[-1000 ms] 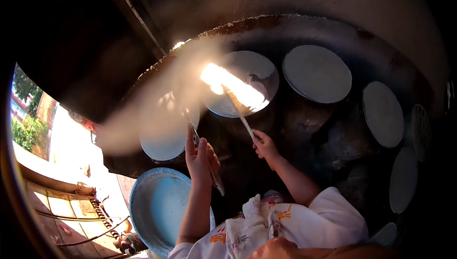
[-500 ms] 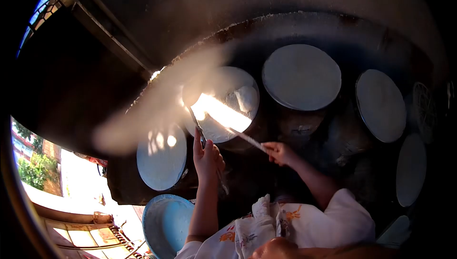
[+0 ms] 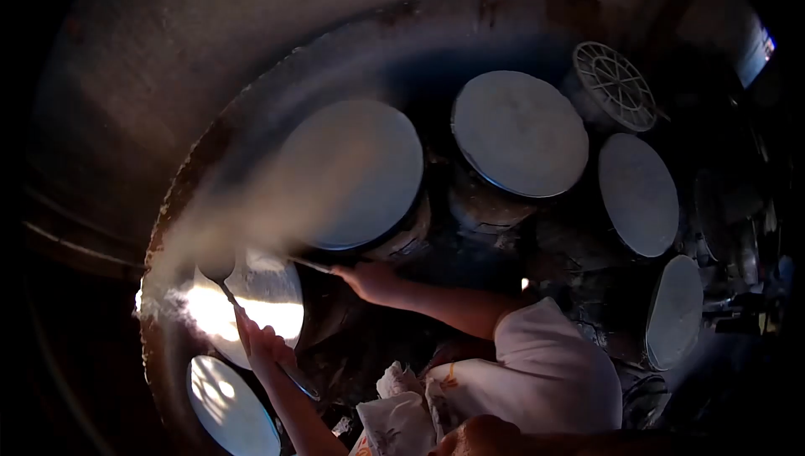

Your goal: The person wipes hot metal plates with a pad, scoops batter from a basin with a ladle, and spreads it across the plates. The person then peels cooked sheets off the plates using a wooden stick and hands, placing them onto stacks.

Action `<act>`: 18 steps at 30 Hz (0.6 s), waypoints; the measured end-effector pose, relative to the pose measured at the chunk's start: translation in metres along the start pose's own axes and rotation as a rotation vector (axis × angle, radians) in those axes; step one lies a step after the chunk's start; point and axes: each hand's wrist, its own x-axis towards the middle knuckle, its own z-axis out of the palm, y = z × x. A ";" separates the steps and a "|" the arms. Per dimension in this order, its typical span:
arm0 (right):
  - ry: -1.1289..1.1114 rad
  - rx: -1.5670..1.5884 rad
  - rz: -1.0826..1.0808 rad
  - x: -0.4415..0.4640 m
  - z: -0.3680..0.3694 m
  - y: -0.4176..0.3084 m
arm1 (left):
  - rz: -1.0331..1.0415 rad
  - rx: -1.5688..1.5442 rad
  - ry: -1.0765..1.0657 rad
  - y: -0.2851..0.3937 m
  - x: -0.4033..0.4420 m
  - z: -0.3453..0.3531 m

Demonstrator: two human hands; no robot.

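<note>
My left hand [image 3: 262, 343] is closed round the long handle of a dark ladle [image 3: 216, 266]. The ladle's bowl is over the left part of a round griddle [image 3: 289, 292] that is partly in glaring sunlight. From the right, my right hand [image 3: 362, 278] reaches in, closed on a thin stick-like handle [image 3: 309, 264]. Its far end points left over the same griddle, and haze and glare blur what is on that end. Pale steam [image 3: 251, 204] drifts above both tools and hides part of the griddle's top.
More round, pale-topped griddles stand in a curve: one at lower left [image 3: 231, 410], a large one [image 3: 352, 171], another [image 3: 520, 133], and several to the right. A spoked round rack [image 3: 616, 87] lies at upper right. A curved wall [image 3: 377, 16] rises behind.
My view has turned right, so the griddles appear farther left and the blue basin is out of sight. Both hands keep their tools at the same griddle. The steam has shifted.
</note>
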 end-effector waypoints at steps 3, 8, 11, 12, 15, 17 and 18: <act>-0.096 0.042 -0.017 0.009 -0.048 -0.026 | -0.186 -0.270 -0.105 -0.002 0.024 -0.011; 0.064 0.113 -0.207 0.035 -0.047 0.037 | -0.672 -0.932 -0.368 0.022 0.042 0.005; 0.179 0.188 -0.315 0.019 -0.030 0.032 | -0.358 -0.333 -0.136 0.012 0.063 -0.003; 0.226 0.262 -0.140 0.013 -0.014 0.042 | -0.369 -0.471 -0.084 0.015 0.071 0.003; 0.012 0.652 0.180 -0.027 0.020 0.030 | -0.349 -0.590 0.008 -0.025 0.058 -0.001; -0.234 0.962 0.476 -0.035 0.012 -0.030 | -0.300 -0.370 0.243 -0.049 0.036 0.012; -0.250 0.929 0.407 -0.031 0.024 -0.034 | -0.093 -0.496 0.237 -0.101 0.050 0.002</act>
